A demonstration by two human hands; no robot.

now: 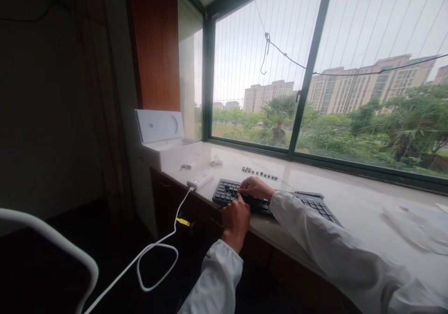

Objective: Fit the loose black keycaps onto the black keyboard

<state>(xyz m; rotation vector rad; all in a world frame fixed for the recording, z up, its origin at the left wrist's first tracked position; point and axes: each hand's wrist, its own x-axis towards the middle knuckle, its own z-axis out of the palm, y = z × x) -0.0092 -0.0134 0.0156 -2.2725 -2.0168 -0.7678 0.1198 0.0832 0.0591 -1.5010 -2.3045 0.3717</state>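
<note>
A black keyboard (224,191) lies along the front edge of the windowsill, and some of its middle section looks bare of keycaps. My left hand (236,218) is at its near edge, one finger stretched onto the keys and the others curled; the inside of the hand is hidden. From the right, my right hand (258,187) reaches over the keyboard with its fingertips pinched together close to the left finger. Whatever they pinch is too small to make out. Behind the keyboard, several loose keycaps (259,172) lie in a row.
A second dark key section (317,206) lies partly behind my right sleeve. To the left are a white power strip (200,179) with a cable (175,227), a small metal object (185,167) and an open white box (168,153). Clear plastic (409,227) lies at right.
</note>
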